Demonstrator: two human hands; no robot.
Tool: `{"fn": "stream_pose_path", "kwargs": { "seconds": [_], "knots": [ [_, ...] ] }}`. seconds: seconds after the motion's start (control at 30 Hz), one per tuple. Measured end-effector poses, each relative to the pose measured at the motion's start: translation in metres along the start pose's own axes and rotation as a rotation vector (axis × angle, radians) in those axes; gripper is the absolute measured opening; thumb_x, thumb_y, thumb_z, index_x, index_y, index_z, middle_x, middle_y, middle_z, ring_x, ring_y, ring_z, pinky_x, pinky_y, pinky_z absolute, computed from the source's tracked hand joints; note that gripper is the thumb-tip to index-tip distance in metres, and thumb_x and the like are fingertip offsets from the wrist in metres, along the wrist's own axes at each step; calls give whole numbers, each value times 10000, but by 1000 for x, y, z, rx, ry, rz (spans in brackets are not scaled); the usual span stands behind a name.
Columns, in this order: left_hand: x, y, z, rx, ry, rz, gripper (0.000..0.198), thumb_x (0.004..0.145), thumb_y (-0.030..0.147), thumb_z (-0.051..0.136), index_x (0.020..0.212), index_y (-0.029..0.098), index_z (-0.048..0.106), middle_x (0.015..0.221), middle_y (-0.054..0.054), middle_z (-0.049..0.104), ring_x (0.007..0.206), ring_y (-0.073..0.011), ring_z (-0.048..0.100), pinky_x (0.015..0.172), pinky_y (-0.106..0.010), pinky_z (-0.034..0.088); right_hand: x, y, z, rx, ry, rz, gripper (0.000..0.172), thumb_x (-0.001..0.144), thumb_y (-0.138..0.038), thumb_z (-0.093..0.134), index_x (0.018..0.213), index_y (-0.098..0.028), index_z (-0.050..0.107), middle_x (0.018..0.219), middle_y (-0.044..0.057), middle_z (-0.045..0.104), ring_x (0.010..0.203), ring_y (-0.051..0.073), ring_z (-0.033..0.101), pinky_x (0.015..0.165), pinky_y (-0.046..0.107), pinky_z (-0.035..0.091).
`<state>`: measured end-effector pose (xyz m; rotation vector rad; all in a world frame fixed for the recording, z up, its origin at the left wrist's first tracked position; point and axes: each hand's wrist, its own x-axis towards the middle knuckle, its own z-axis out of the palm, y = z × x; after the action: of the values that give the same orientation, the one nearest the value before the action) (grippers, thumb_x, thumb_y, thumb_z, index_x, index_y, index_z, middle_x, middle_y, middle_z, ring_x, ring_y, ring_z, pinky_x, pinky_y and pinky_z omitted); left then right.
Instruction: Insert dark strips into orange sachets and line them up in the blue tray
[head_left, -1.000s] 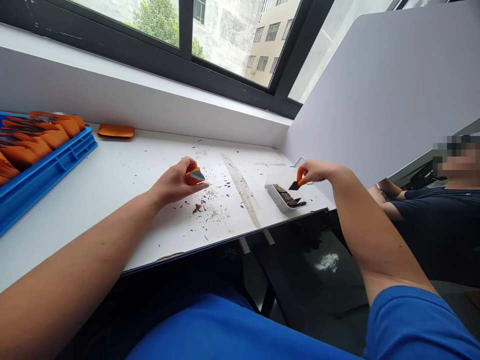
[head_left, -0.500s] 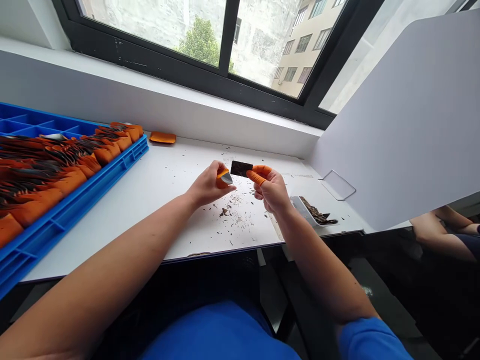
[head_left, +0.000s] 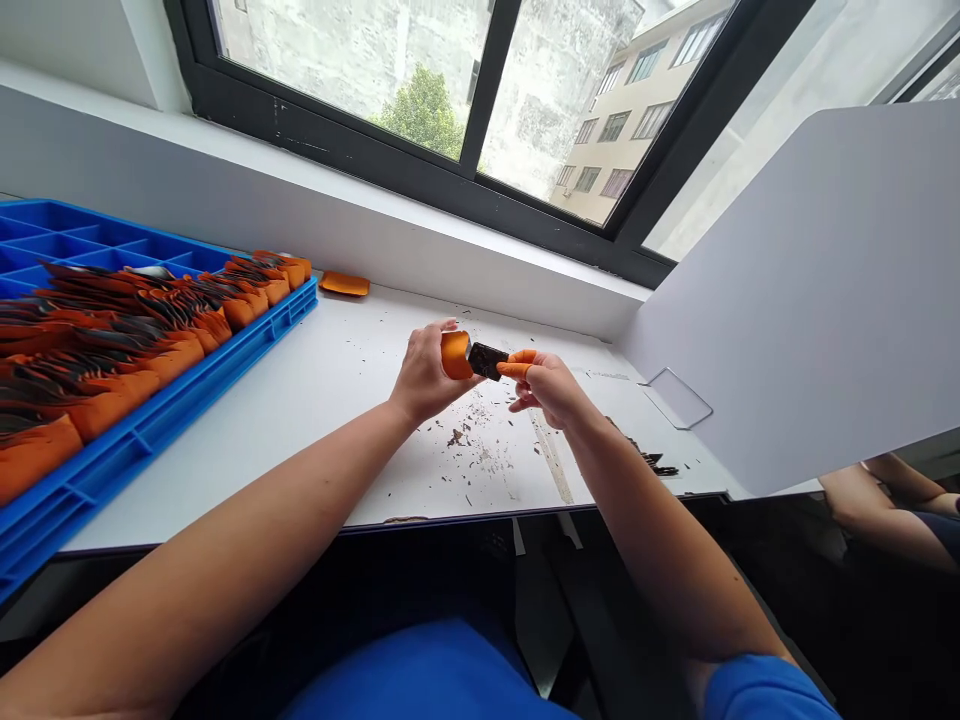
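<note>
My left hand (head_left: 424, 375) is closed round a small orange pouch (head_left: 454, 356), its mouth facing right. Between the fingertips of my right hand (head_left: 551, 385), which wear orange finger covers, is a dark flat rectangular piece (head_left: 487, 361). The piece's left end is at the pouch's mouth; whether it is inside I cannot tell. Dark crumbs (head_left: 457, 437) lie scattered on the white table below both hands. Behind my right forearm, a stack of dark brown strips (head_left: 660, 463) shows in part.
A blue divided tray (head_left: 292, 315) on the left holds many orange pouches (head_left: 172, 365). One orange pouch (head_left: 344, 285) lies by the wall. A white panel (head_left: 810, 290) with a wire stand (head_left: 679, 398) rises on the right. Another person's arm (head_left: 877, 510) shows at the far right.
My right hand has brought the dark piece against the pouch's mouth. My left hand has turned the pouch so its orange side shows. The whole view has shifted slightly.
</note>
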<state>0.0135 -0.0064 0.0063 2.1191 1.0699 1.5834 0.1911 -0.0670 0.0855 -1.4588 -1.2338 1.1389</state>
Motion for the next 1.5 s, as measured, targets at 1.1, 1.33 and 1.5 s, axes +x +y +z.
{"fn": "stream_pose_path", "kwargs": {
  "seconds": [1.1,1.33,1.5],
  "knots": [
    [-1,-6,1,107,-141,-3,399,723,286,782,975,226,479,1058,-63,603,1007,-254,502,921,-396,467,11,57,36,-361,-108,-677,290,876,-415,708,1090,-225,752,829,19,554,647,135,470,539,294,427],
    [-1,-1,0,-49,-113,-196,621,589,358,916,852,240,365,911,-22,507,896,-212,492,810,-364,459,18,77,33,-234,77,-758,319,867,-435,726,1124,-247,702,911,25,557,690,145,472,556,284,447],
    [1,8,-1,-688,-57,-507,585,715,526,843,907,240,371,844,23,495,748,-124,531,737,-320,459,22,85,34,-200,8,-688,394,987,-499,484,1276,-248,579,1136,82,587,862,206,554,651,339,510]
  ]
}}
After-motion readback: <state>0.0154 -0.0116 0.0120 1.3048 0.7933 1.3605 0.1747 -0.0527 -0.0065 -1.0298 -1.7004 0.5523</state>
